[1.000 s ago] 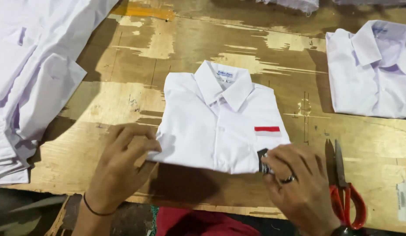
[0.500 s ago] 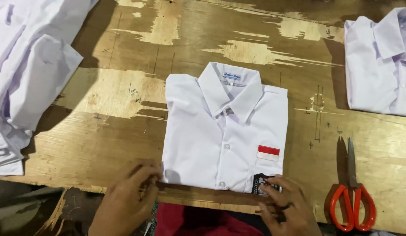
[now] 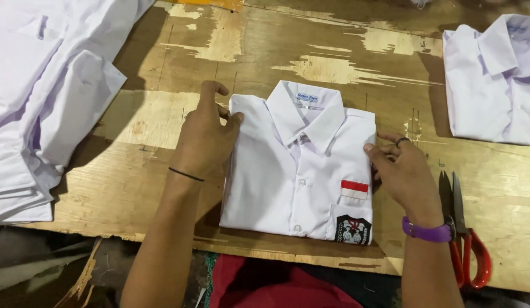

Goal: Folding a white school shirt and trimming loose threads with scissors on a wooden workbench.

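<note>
Second folded shirt [image 3: 493,80], right of the folded shirt [image 3: 299,165]: cut by right edge | shirt stack [image 3: 43,97], left: cut by left, top edges | collar label: print too small | left hand [image 3: 205,134] fingertips hidden under edge.

Two bare forearms, no sleeves in view. Left hand [image 3: 205,137]: thin black band around the wrist, nothing on the fingers that can be made out. Right hand [image 3: 404,171]: dark ring on one finger, purple strap around the wrist, a small buckle or loop showing at its outer edge. Below, between the arms, a patch of red cloth, seemingly worn on the lap.
</note>
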